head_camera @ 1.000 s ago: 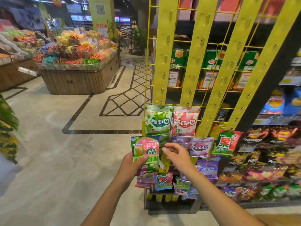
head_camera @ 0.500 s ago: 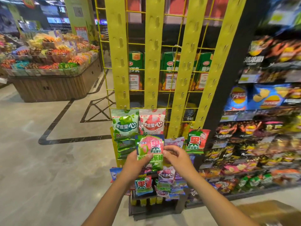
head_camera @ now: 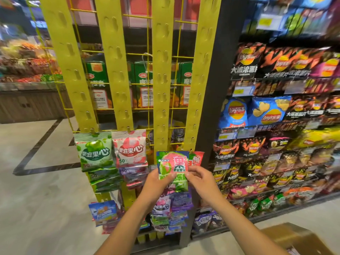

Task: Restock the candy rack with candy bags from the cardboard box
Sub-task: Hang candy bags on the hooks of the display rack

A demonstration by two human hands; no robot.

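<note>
1. bag (head_camera: 173, 165): green-and-pink candy pack, upright before the rack's third strip, low down; not yet hung.
2. left hand (head_camera: 156, 183): thumb on the bag's face, fingers curled behind its left edge; pinching it.
3. right hand (head_camera: 199, 178): thumb and fingertips pinching the bag's right edge.
4. rack (head_camera: 161, 89): four yellow slotted strips on a wire grid; upper slots bare; green bag (head_camera: 94, 151) and pink bag (head_camera: 129, 150) hang on the two left strips, more packs crowded below.
5. red bag (head_camera: 197, 158): on the fourth strip, partly behind the held bag; touching or just beside, cannot tell.
6. box (head_camera: 294, 238): cardboard, lower right, well apart from the rack.
7. risk: the hang hole misses its hook; cause, both grips sit mid-bag, so the top edge may fold away.
8. risk: red bag knocked off; cause, the held bag overlaps it.
9. risk: packs beneath dislodged; cause, wrists close above the crowded lower rows.
</note>
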